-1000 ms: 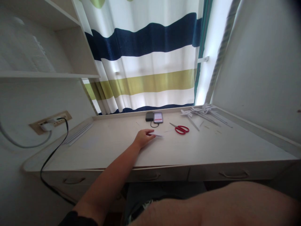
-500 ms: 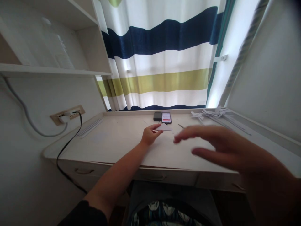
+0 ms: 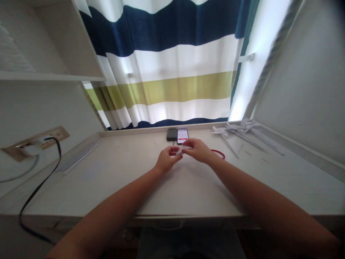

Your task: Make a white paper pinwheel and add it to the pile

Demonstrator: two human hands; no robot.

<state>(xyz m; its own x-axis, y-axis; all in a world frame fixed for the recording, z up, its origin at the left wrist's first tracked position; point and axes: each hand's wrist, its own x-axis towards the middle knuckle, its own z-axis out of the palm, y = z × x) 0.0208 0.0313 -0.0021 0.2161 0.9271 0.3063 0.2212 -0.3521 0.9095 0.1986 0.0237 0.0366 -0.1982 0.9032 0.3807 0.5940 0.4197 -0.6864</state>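
A small white piece of folded paper is held over the middle of the desk. My left hand pinches it from the left, thumb toward me. From the right, my right hand grips the same paper between thumb and fingers. Much of the paper is hidden by the fingers. Just beyond the hands lies a phone with a lit screen, and a dark flat case sits against its left side. A red ring-like loop shows partly behind my right wrist.
White paper pinwheel shapes on sticks lie at the back right. Thin white strips rest along the left edge. A black cable hangs from the wall socket. A striped curtain covers the back.
My right hand has come in from the right foreground, where it was open, and now grips the paper alongside my left hand. The camera view has shifted, and the red loop is now visible.
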